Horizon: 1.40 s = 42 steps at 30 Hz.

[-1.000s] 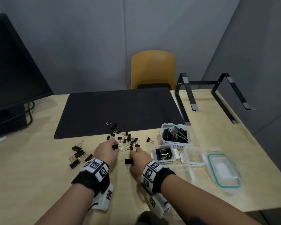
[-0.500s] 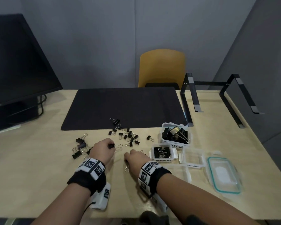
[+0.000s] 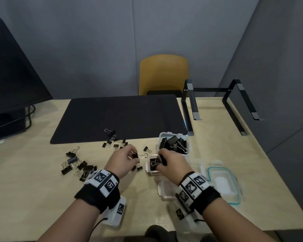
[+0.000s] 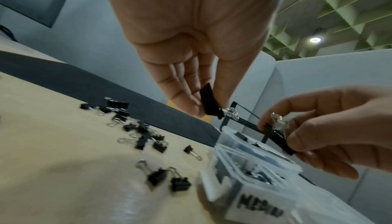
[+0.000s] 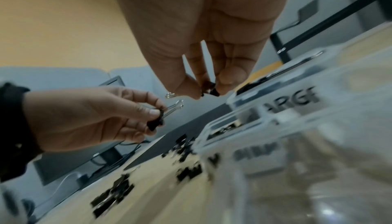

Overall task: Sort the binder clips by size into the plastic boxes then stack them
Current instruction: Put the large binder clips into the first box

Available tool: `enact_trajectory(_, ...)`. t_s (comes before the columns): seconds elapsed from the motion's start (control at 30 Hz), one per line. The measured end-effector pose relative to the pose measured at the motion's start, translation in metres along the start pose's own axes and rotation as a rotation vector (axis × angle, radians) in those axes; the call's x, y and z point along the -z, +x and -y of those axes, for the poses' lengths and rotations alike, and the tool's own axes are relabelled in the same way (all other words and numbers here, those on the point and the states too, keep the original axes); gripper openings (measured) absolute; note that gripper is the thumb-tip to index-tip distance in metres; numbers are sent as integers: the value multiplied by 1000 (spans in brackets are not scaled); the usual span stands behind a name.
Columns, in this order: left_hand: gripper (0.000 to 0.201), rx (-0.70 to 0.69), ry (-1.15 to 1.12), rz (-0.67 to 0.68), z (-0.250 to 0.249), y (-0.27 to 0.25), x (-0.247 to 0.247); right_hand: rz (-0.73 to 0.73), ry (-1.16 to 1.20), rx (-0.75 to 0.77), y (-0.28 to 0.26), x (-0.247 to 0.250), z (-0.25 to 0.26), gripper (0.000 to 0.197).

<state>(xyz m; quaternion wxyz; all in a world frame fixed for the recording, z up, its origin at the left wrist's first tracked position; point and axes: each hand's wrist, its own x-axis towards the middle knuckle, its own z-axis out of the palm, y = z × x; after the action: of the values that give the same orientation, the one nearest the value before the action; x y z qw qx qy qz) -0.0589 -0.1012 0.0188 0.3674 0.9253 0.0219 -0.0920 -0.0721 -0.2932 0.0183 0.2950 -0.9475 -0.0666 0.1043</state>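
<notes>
Now I'm lifting both hands off the table, right hand [image 3: 171, 165] pinching a clip [image 3: 161, 158] over the medium box [image 3: 151, 172], left hand [image 3: 121, 161] pinching another clip [image 3: 135, 155] beside it.

Clear plastic box [image 3: 173, 136] — matt mat [image 3: 121, 117]
</notes>
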Motion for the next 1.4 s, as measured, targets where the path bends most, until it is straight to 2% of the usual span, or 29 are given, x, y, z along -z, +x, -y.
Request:
enact_trajectory(0.17,13,-59,-44,80,-20,-2,-27,-80,-96,-172,-14,25,-47,19)
enact_trajectory(0.33,13,-85,-11,87,-34,-2,-51,-58,-204,-276,-19,29,-82,13)
enact_trajectory(0.5,13,-118,24,54,-53,1,-72,-77,-131,-267,-26,28,-93,30)
enact_trajectory(0.67,16,-143,70,44,-75,7,-95,-143,-10,-285,-36,32,-109,35)
enact_trajectory(0.87,19,-122,141,127,-96,14,-121,-128,83,-279,-38,30,-120,35)
enact_trajectory(1.03,29,-175,244,125,-106,19,-127,-147,119,-281,-37,27,-124,33)
enact_trajectory(1.27,27,-259,329,156,-109,19,-134,-164,137,-296,-36,25,-124,34)
enact_trajectory(1.4,24,-284,363,106,-104,17,-131,-160,136,-310,-36,25,-123,34)
